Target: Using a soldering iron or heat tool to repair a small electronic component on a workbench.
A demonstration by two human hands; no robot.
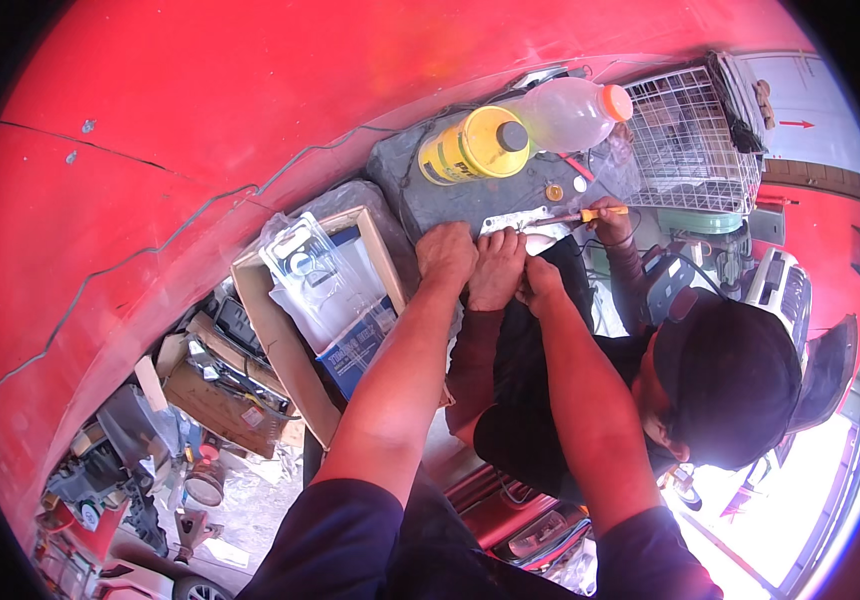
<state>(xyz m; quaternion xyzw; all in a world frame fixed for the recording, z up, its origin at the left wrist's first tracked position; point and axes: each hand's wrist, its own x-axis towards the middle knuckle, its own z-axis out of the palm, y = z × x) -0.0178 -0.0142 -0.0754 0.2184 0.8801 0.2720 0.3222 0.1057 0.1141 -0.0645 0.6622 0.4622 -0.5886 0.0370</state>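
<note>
Your left hand [447, 252] and right hand [544, 284], fingers curled, can't tell on what, seemingly steady the plate [512, 220] by the desk [512, 195] near edge; next needs stillness.

You're in a workshop: screwdriver [589, 215] out at the far grimy bench [506, 199], yellow bottle [455, 155] there, open cardboard tray [212, 402] of parts left.
</note>
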